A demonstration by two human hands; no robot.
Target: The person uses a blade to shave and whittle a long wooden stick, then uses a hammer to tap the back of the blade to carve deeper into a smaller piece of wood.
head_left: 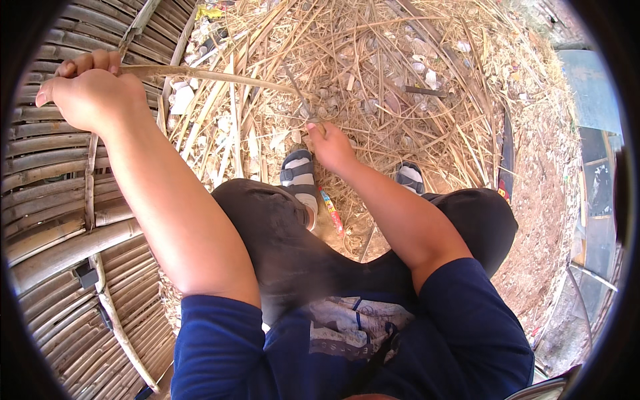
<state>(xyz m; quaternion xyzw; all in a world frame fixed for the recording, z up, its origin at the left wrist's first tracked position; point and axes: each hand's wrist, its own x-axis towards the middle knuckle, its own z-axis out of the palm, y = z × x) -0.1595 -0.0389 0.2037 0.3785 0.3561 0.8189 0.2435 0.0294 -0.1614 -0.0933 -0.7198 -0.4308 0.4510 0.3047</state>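
My left hand is stretched out to the far left, its fingers wrapped round one end of a long tan bamboo strip. The strip runs across to the right, and its other end comes close to my right hand. That hand is closed in front of my knees, with the thumb on top. From it a thin, dark grey, blade-like piece points up and away, like a narrow knife, and crosses by the strip's end. Whether the two touch, I cannot tell. My fingers hide most of the handle.
A bamboo slat wall rises close on the left. Split strips and shavings litter the ground ahead. My sandalled feet stand there, a red and yellow wrapper between them. A blue-grey panel stands far right.
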